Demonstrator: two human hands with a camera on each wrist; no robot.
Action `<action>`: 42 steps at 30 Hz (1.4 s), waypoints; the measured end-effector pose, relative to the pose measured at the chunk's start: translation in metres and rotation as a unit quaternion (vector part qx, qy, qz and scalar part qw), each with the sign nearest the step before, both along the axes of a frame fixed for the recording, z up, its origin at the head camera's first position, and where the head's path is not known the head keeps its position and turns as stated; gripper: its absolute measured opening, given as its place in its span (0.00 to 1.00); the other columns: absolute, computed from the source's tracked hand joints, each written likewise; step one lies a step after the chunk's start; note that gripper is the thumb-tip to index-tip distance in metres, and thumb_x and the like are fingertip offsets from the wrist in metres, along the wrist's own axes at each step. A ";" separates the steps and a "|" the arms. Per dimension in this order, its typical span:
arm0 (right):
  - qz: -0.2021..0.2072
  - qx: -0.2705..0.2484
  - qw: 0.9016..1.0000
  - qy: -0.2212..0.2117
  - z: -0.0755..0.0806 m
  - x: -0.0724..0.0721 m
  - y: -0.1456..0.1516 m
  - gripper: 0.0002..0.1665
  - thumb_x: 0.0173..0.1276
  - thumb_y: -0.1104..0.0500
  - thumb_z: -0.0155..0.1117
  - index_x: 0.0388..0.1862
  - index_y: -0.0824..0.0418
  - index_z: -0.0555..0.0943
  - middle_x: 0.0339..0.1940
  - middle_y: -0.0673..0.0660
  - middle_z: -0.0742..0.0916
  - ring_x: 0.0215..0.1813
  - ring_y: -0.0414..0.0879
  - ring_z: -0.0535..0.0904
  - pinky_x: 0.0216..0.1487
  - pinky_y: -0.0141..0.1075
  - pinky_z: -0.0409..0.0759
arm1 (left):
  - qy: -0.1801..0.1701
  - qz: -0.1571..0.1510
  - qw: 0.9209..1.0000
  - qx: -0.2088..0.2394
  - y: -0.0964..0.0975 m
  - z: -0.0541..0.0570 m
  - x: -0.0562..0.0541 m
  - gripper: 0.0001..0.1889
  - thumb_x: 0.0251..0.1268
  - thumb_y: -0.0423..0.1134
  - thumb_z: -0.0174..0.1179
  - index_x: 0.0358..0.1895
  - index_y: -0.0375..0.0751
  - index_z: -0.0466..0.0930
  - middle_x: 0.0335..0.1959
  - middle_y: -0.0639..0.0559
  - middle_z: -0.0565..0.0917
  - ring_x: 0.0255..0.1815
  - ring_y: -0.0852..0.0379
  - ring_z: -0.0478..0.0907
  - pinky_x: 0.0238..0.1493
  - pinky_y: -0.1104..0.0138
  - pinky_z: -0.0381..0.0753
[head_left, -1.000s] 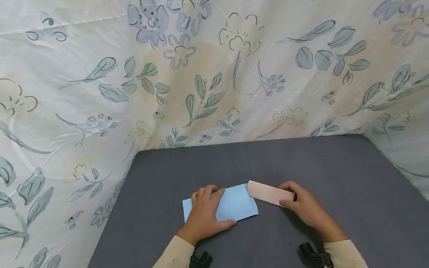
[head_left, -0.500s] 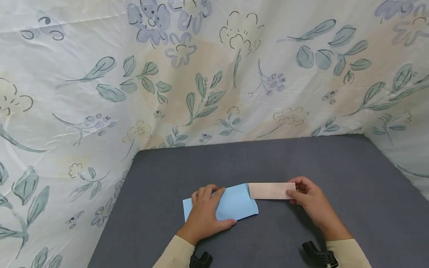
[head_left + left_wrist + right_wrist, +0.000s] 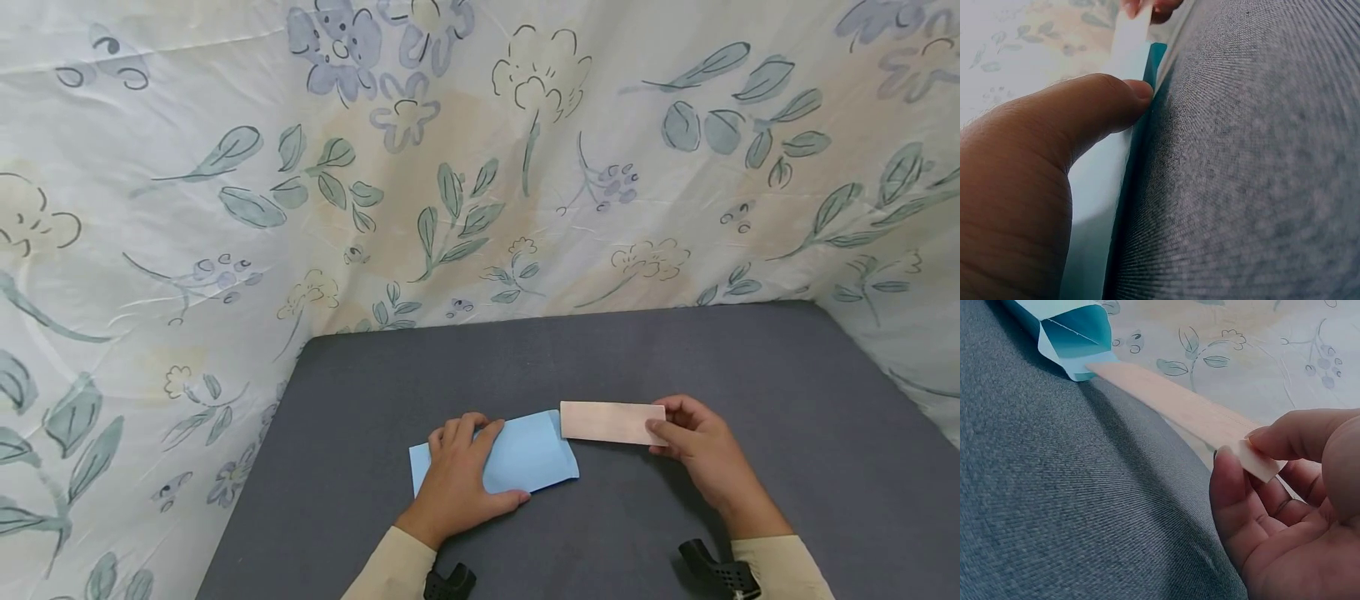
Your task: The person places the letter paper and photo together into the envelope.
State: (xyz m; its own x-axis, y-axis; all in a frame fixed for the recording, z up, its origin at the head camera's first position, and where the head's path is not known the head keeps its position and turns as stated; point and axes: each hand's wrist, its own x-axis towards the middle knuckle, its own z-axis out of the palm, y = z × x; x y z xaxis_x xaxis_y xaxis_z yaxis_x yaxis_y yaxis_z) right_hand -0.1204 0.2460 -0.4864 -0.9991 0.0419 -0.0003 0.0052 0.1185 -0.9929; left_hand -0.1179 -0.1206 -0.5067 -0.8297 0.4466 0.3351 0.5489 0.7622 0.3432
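A light-blue paper bag (image 3: 528, 454) lies on the grey table, its creased, gaping mouth (image 3: 1079, 337) facing right. The left hand (image 3: 457, 475) holds it down from above, fingers over the far edge and thumb (image 3: 1138, 89) bent at the near edge. The right hand (image 3: 697, 446) pinches the right end of a flat, pale pink strip (image 3: 611, 422) between thumb and fingers. Held above the table, the strip points left. Its far end is beside the bag's upper right corner and, in the right wrist view, overlaps the mouth's edge; contact is hard to judge.
The dark grey cloth-covered table (image 3: 600, 358) extends around both hands. White fabric (image 3: 480, 208) with printed flowers and leaves hangs behind and along the sides. Black wrist mounts (image 3: 450, 581) sit at the cream sleeves.
The pink strip has swung from a slant to nearly level and shifted slightly right, off the bag's corner. The right hand moved right and up a little with it. The left hand stayed still.
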 end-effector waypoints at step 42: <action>0.061 -0.097 0.993 -0.037 -0.003 -0.014 0.005 0.13 0.81 0.69 0.65 0.56 0.76 0.75 0.44 0.60 0.84 0.43 0.48 0.85 0.44 0.40 0.88 | 0.014 0.011 1.000 0.022 0.009 0.001 -0.004 0.51 0.56 0.70 0.77 0.78 0.44 0.76 0.67 0.46 0.74 0.65 0.45 0.68 0.65 0.39 0.61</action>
